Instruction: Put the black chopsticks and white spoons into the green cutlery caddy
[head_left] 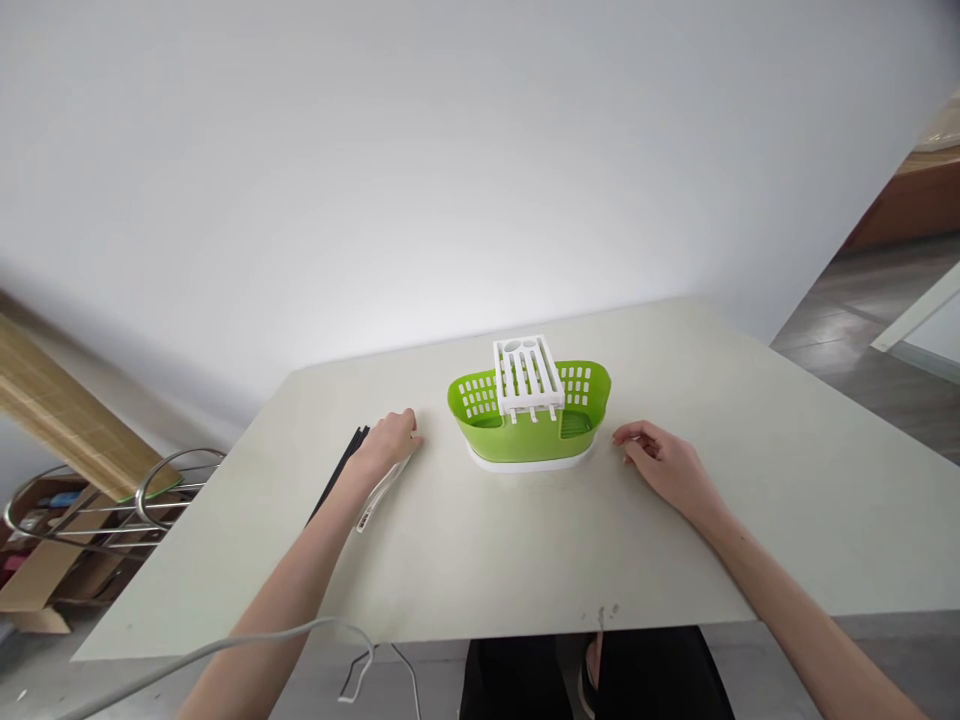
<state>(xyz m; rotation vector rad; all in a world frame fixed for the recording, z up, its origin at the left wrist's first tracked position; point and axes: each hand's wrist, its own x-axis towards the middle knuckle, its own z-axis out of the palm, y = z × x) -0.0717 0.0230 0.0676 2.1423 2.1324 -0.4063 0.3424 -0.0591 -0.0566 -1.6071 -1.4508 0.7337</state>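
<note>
A green slotted plastic caddy (pixel 525 425) with a white slatted insert (pixel 527 377) and a white base stands on the pale table (pixel 525 560). My left hand (pixel 388 440) rests on the table left of it, fingers curled over a white utensil handle (pixel 375 500) that lies beside some thin black sticks (pixel 339 472). To the caddy's right, my right hand (pixel 660 460) lies on the table with fingers loosely bent, holding nothing, a little apart from the caddy.
A white wall stands behind the table. At the left, on the floor, are a metal wire rack (pixel 112 505), cardboard boxes (pixel 45 580) and a wooden plank (pixel 67 415). A grey cable (pixel 225 650) hangs at the table's near edge.
</note>
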